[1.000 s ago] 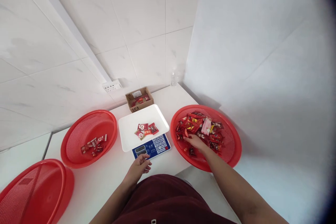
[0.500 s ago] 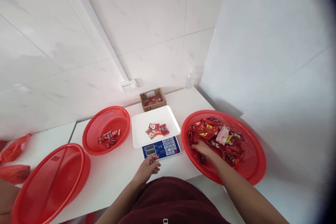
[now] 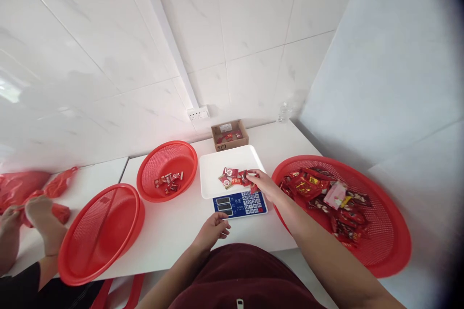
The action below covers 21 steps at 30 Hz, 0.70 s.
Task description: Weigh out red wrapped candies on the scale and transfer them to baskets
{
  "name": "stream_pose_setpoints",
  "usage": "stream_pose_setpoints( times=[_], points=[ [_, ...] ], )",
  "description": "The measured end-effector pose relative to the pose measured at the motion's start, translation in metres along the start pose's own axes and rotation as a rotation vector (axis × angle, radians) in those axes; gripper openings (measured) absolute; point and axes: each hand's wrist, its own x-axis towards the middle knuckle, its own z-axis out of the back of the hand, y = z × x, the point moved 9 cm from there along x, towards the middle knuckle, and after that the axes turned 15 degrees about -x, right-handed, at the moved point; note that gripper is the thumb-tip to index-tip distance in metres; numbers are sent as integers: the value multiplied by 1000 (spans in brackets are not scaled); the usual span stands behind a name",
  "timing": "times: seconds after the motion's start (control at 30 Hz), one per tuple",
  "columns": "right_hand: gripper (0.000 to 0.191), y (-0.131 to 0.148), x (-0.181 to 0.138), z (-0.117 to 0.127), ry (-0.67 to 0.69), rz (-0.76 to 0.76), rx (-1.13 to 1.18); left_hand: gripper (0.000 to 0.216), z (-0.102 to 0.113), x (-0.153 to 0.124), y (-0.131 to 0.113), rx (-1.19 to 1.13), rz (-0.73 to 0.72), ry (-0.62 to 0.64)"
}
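My right hand (image 3: 264,184) pinches a small red wrapped snack packet (image 3: 254,187) at the right edge of the scale's white tray (image 3: 210,161). Several other red and cream packets (image 3: 232,177) lie on the tray beside it. My left hand (image 3: 212,231) is in front of the digital scale (image 3: 237,207), near its blue keypad panel. Its fingers are loosely bent and a little apart, with nothing in them. At the right, a large red basket (image 3: 397,231) holds a heap of red packets and a pink one (image 3: 335,195).
Left of the scale stands a red basket (image 3: 147,174) with several small packets; nearer is another red basket (image 3: 136,231). A cardboard box (image 3: 232,145) and a clear bottle (image 3: 283,112) stand by the wall. Another person's hands (image 3: 43,222) are near red plastic bags (image 3: 61,181) at far left.
My right hand has moved left from the heap in the right basket to the scale tray, carrying a packet. My left hand stays by the scale. The view has shifted left, showing another person's hands.
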Motion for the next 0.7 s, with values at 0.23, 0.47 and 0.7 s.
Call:
stream_pose_setpoints(
  times=[0.23,0.47,0.7],
  points=[
    [36,-18,3,1,-147,-14,51,35,34,-9,-4,-24,15,-58],
    [23,-97,-55,46,-280,-188,435,30,63,-16,-4,-30,48,-101],
    [30,-117,-75,59,-290,-198,615,26,75,-15,-1,66,31,-102]
  ],
)
